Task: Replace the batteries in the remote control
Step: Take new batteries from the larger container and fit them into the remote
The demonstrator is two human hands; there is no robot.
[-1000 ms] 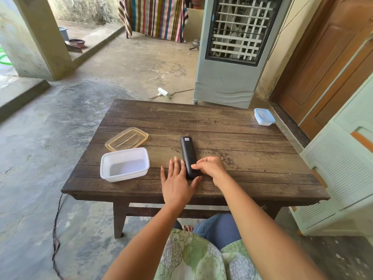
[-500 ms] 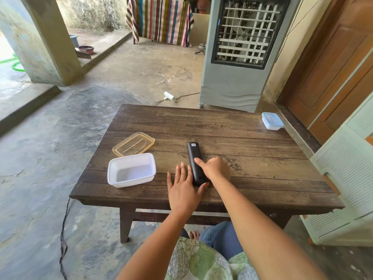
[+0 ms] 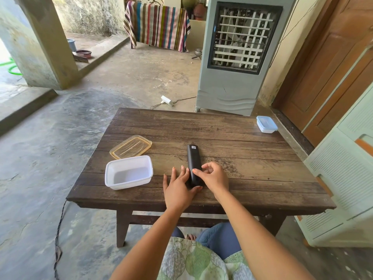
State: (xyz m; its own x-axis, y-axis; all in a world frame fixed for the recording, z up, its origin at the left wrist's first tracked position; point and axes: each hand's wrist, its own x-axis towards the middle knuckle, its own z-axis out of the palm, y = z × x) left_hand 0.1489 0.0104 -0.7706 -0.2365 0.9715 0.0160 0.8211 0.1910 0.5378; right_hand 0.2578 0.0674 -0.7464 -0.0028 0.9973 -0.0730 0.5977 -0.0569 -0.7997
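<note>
A black remote control (image 3: 193,161) lies face down on the wooden table (image 3: 242,158), pointing away from me, with a small white sticker at its far end. My left hand (image 3: 178,188) rests flat on the table against the remote's left side, thumb hooked around its near end. My right hand (image 3: 213,175) is on the remote's near half from the right, thumb pressing on its back, other fingers curled. No batteries are visible.
An open white plastic tub (image 3: 129,171) stands left of the remote, its clear amber lid (image 3: 130,146) lying behind it. A small closed blue-lidded box (image 3: 266,124) sits at the table's far right corner. An air cooler (image 3: 238,55) stands beyond the table.
My right thumb has come onto the remote's back and the other fingers have curled. My left hand has closed in against the remote. The remote stays in place.
</note>
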